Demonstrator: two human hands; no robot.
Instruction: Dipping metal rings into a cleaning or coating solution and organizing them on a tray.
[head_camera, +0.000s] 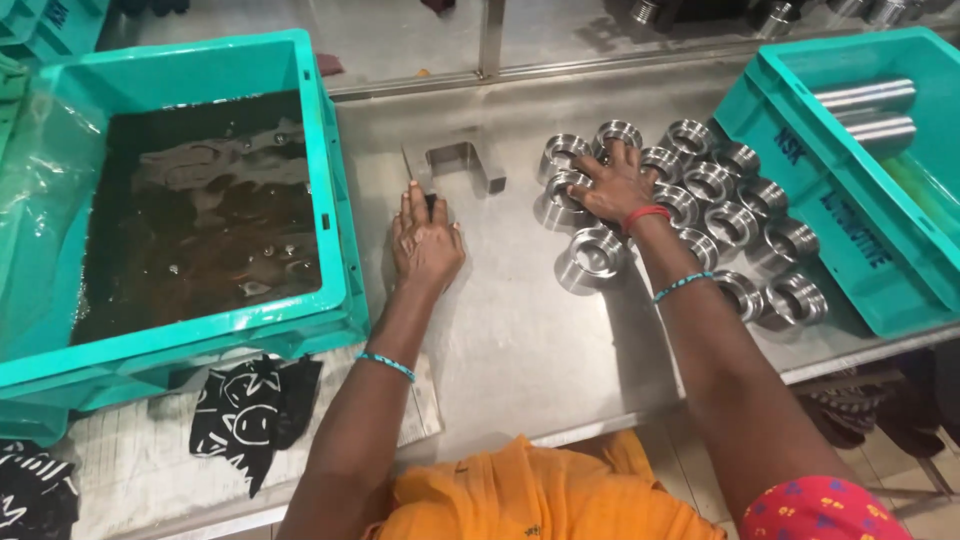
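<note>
My left hand (426, 240) lies flat on the steel table (510, 330), fingers together, its fingertips at a small dark piece beside a U-shaped metal bracket (462, 163). My right hand (617, 185) rests with spread fingers on top of a cluster of shiny steel rings (735, 225), touching the rings at the cluster's left side. One ring (594, 257) sits just below that hand. Neither hand grips anything.
A teal crate (330, 200) holding dark liquid stands at the left. Another teal crate (850, 240) with steel cylinders (868, 112) stands at the right. A black-and-white cloth (250, 405) lies on paper near the front edge.
</note>
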